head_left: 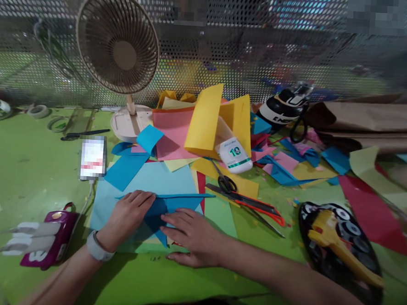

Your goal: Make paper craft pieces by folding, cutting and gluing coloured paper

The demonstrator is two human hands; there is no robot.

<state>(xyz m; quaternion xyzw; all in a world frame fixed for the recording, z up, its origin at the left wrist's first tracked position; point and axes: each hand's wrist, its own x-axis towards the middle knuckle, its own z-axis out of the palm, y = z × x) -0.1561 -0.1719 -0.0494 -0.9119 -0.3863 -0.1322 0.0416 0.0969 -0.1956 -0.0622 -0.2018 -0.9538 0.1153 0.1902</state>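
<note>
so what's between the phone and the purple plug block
In the head view, a white cable runs down from the phone across green tabletop toward the purple plug block.

A single camera worn on the head looks forward and down across the green table point(130, 277) from the person's own side. The left hand point(127, 217) and right hand point(194, 237) lie fairly near the lens, just below the middle of the frame, with the forearms point(272, 274) reaching in from the lower left and lower right. Farther off, the fan point(124, 55) stands at upper left, and a metal mesh point(203, 46) backs the view along the top edge.
</note>
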